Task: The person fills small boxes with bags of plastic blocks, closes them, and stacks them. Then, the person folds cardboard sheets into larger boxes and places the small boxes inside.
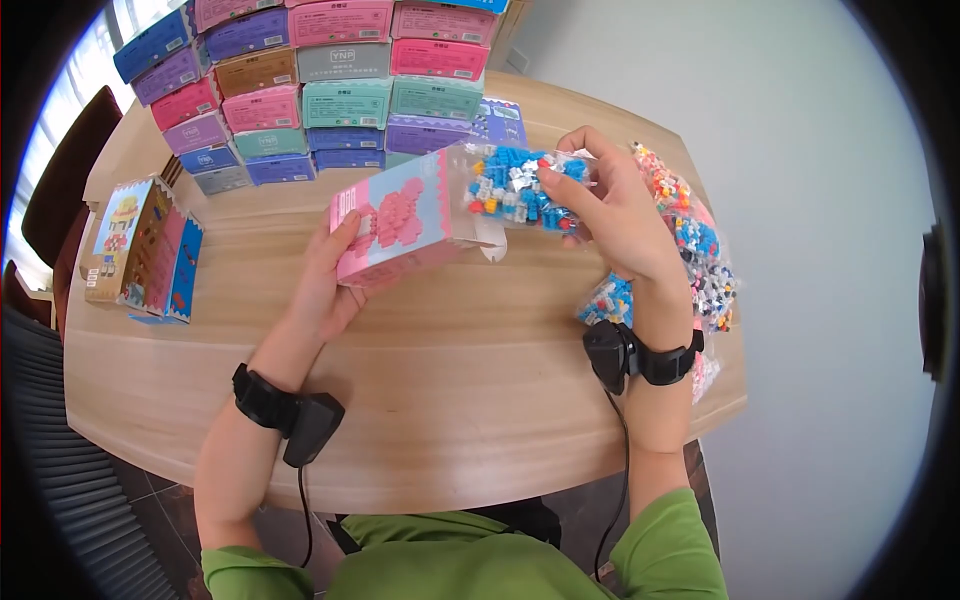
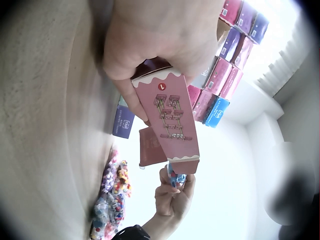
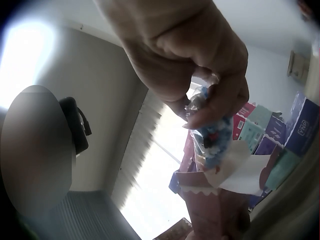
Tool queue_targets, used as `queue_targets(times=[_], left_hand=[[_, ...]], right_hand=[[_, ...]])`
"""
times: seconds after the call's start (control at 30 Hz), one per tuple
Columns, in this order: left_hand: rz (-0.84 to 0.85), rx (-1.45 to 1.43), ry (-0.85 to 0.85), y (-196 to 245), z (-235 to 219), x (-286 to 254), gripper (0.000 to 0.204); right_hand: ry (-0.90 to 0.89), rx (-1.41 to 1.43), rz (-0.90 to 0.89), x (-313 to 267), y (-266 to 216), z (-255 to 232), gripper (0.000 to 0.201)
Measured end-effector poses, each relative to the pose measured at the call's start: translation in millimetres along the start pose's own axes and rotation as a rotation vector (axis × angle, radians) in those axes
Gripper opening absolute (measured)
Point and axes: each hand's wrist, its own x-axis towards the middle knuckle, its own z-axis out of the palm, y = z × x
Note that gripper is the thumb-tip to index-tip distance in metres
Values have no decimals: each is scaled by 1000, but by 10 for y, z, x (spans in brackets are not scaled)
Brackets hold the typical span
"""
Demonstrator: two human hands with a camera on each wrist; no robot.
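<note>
My left hand (image 1: 335, 265) grips a pink and light-blue cardboard box (image 1: 395, 215) by its closed end, thumb on the front face. A pink block bear is printed on that face. The box's other end faces right, its flaps (image 2: 152, 147) folded out. At that open end, my right hand (image 1: 620, 210) pinches a clear plastic bag (image 1: 525, 188) of small building blocks, mostly blue, with white, yellow and red ones. In the right wrist view the bag (image 3: 212, 142) hangs right at the box's mouth, between the flaps. Both hands are raised over the wooden table (image 1: 450, 390).
Rows of stacked coloured boxes (image 1: 345, 105) stand along the table's back left. A brown and blue box (image 1: 145, 250) stands at the far left. Several bags of small blocks (image 1: 700, 250) lie along the right edge, with another blue bag (image 1: 608, 300) beside my right wrist.
</note>
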Motion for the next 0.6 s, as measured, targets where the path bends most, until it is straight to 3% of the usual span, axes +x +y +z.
queue_targets(times=[0.33,0.43,0.53,0.6], left_hand=[[11,13,8,-39,-35,-2,57],[5,-67,38,-44,-1,-6,47],[9,-2,37,-32,67,-40,44],[11,48,35,-28,77,-42,45]], right_hand=[[-28,222,25,49,98,-265,26],[-24,151,14,17,52,-225,29],[-200,-171,63,53,67,-86,22],[-231,-12,54,56,146,102,30]])
